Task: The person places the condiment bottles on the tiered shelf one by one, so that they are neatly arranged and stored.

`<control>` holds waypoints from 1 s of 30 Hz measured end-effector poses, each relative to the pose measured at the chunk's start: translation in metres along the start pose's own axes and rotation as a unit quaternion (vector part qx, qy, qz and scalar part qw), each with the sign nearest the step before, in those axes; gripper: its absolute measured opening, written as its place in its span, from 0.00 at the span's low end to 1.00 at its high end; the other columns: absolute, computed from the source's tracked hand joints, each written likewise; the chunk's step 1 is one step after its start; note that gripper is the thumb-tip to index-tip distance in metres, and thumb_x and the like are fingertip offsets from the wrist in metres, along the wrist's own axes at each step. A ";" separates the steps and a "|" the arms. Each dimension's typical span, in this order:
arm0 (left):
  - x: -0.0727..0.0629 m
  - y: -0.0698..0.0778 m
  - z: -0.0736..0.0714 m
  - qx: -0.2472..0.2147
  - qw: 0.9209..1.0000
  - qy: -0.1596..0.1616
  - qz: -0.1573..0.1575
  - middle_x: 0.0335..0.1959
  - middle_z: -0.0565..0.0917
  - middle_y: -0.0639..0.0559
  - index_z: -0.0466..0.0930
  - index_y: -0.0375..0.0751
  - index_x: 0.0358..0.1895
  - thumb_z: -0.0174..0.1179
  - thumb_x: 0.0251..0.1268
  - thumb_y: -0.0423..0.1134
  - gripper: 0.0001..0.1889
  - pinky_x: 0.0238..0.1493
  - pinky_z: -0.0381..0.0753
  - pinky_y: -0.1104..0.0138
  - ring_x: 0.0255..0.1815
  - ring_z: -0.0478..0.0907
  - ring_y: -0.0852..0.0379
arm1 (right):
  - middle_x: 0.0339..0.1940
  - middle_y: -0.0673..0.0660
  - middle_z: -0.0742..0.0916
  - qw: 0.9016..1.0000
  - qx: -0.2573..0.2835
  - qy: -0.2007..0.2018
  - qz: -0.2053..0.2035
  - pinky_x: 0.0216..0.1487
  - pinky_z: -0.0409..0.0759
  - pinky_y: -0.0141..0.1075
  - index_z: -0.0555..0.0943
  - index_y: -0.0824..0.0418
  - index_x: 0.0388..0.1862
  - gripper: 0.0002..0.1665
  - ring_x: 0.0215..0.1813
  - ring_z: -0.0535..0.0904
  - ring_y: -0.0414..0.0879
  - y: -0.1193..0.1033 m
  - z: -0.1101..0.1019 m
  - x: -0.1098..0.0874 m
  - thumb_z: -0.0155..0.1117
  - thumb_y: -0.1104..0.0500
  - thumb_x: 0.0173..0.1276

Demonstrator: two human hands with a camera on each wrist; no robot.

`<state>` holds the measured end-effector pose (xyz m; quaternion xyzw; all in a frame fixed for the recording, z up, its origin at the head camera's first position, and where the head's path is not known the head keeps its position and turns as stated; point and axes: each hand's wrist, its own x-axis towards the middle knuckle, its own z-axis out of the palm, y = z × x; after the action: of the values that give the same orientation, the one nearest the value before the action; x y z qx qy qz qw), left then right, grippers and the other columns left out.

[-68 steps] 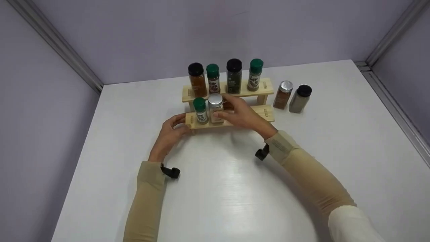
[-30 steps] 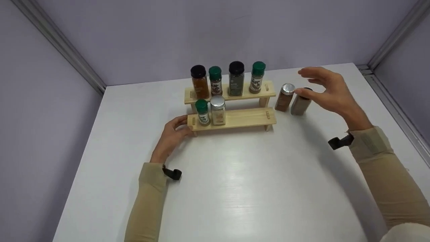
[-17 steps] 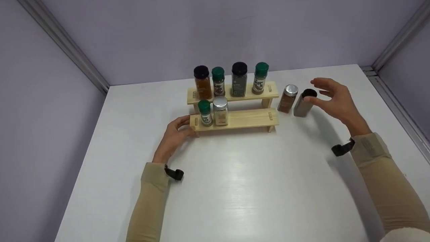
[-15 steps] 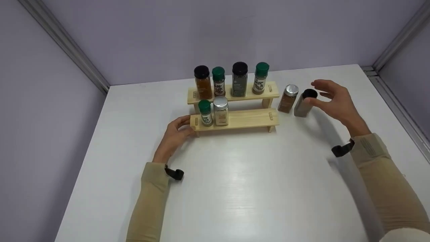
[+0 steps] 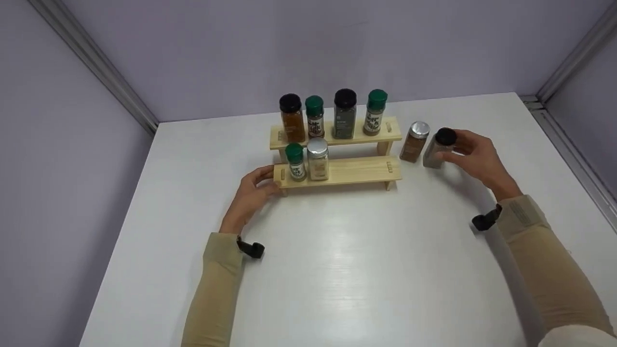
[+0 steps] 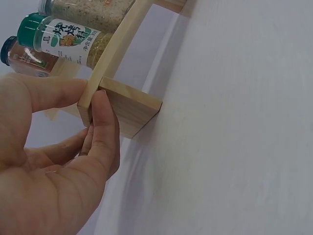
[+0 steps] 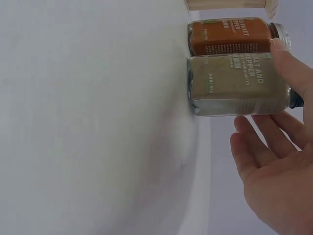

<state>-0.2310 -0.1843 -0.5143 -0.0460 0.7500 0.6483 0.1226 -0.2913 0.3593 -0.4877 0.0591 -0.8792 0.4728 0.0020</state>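
My left hand pinches the left end of the wooden spice rack's lower shelf, thumb and fingers on either side of the board in the left wrist view. My right hand is around the upper part of a salt and pepper jar with a black cap, standing on the table. In the right wrist view the thumb overlaps the jar near its cap, and the loosely bent fingers lie along the opposite side, fingertips right at the glass. A red sweet pepper jar with a silver cap stands close beside it.
On the lower shelf are a green-capped jar and a silver-capped jar. The upper shelf bears several jars with black or green caps. Behind the white table rises a pale wall.
My right hand has let go of the silver-capped jar on the lower shelf, moved right, and come down around the salt and pepper jar. The left hand stays on the rack.
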 end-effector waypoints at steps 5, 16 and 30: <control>0.000 0.000 0.000 -0.004 1.000 -0.004 0.007 0.74 0.73 0.43 0.68 0.41 0.79 0.63 0.76 0.35 0.31 0.68 0.81 0.58 0.70 0.78 0.48 | 0.69 0.55 0.85 1.000 0.015 0.008 0.009 0.62 0.77 0.19 0.77 0.57 0.76 0.39 0.62 0.80 0.31 0.006 0.004 0.000 0.78 0.48 0.71; 0.000 -0.002 0.000 -0.006 1.000 -0.005 0.017 0.72 0.73 0.41 0.68 0.40 0.79 0.62 0.77 0.33 0.31 0.66 0.81 0.58 0.69 0.78 0.46 | 0.60 0.49 0.87 0.999 0.028 0.023 -0.021 0.59 0.80 0.19 0.79 0.64 0.72 0.33 0.56 0.83 0.28 0.007 0.006 0.003 0.77 0.54 0.72; 0.002 -0.003 0.000 -0.004 1.000 -0.002 0.010 0.72 0.74 0.43 0.69 0.41 0.79 0.63 0.75 0.34 0.31 0.67 0.81 0.58 0.69 0.78 0.48 | 0.53 0.37 0.88 0.995 0.050 0.066 -0.049 0.56 0.82 0.19 0.82 0.63 0.70 0.29 0.55 0.85 0.31 -0.008 -0.017 -0.005 0.76 0.59 0.72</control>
<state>-0.2321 -0.1846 -0.5174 -0.0374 0.7475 0.6527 0.1174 -0.2863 0.3691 -0.4719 0.0710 -0.8485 0.5183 0.0799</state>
